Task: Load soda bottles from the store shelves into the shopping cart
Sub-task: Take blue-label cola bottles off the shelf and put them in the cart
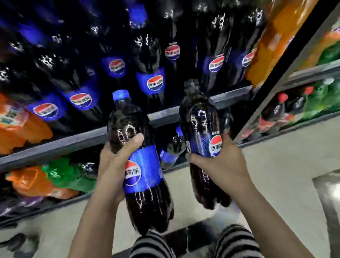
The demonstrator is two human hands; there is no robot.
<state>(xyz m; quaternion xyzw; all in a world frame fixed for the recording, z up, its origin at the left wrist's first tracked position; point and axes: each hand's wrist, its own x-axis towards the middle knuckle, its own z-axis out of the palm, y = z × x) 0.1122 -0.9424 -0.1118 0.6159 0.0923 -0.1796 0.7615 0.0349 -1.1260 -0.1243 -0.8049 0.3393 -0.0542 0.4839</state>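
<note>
My left hand (113, 165) grips a large cola bottle (147, 199) with a blue cap and blue label, thumb across its shoulder. My right hand (222, 165) grips a second large cola bottle (201, 127) with a dark cap and blue label, held a little higher. Both bottles are upright in front of the shelves, off the shelf boards. No shopping cart shows in the head view.
Shelves (87, 139) hold several more cola bottles (152, 80), orange soda (11, 125) at left and upper right, green bottles (69, 175) below. A dark upright post (280, 67) divides off a right bay with red-capped colas (272, 111). Pale floor (276, 182) lies below.
</note>
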